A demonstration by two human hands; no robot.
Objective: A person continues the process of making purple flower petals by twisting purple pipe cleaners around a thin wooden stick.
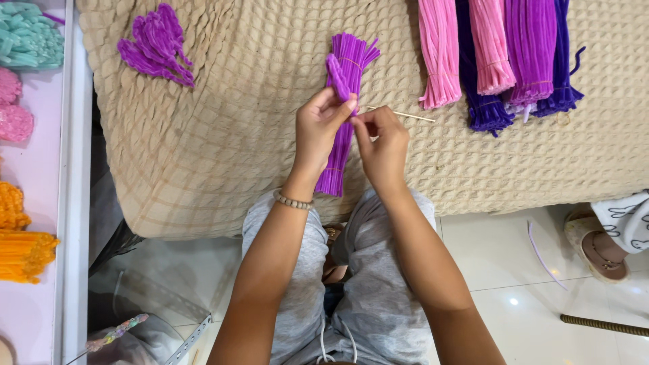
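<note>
Currently I see the left hand (323, 128) pinching a looped purple pipe-cleaner piece (339, 74), while the right hand (383, 143) nips its lower end, fingertips closed and nearly touching the left. Both hover over a bound bundle of purple pipe cleaners (343, 115) on the beige waffle-textured cloth (236, 135). Advisable: keep the pinch firm, twist close. Beyond lies a thin wooden stick (405, 115).
</note>
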